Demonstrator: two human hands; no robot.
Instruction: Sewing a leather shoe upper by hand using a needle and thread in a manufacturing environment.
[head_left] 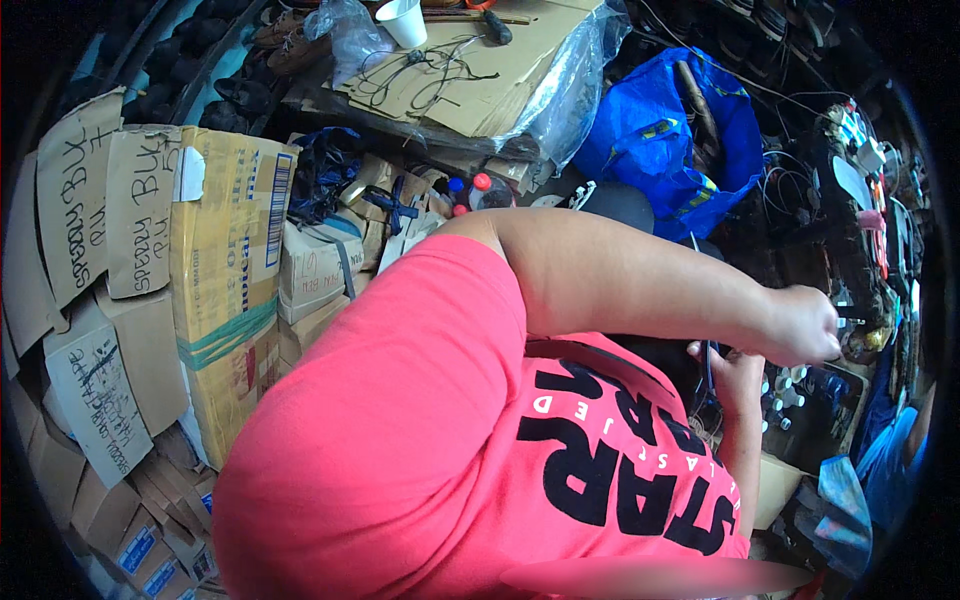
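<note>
I see my own pink shirt with black letters (420, 440) filling the lower middle. My left arm reaches from the shoulder across to the right. My left hand (802, 326) is closed in a fist on a small thin metal piece (850, 320) at a cluttered work stand (870, 250). Just below it, my right hand (735, 372) comes up from the lower edge and is closed on a thin dark cable-like thing (709, 362). Exactly what either thing is, I cannot tell.
Stacked cardboard boxes (225, 270) fill the left side. At the top lie cardboard sheets (470, 80) with black wires and a white cup (404, 20). A blue bag (660, 140) sits at upper right. An open box holds small white bottles (790, 392) under my hands.
</note>
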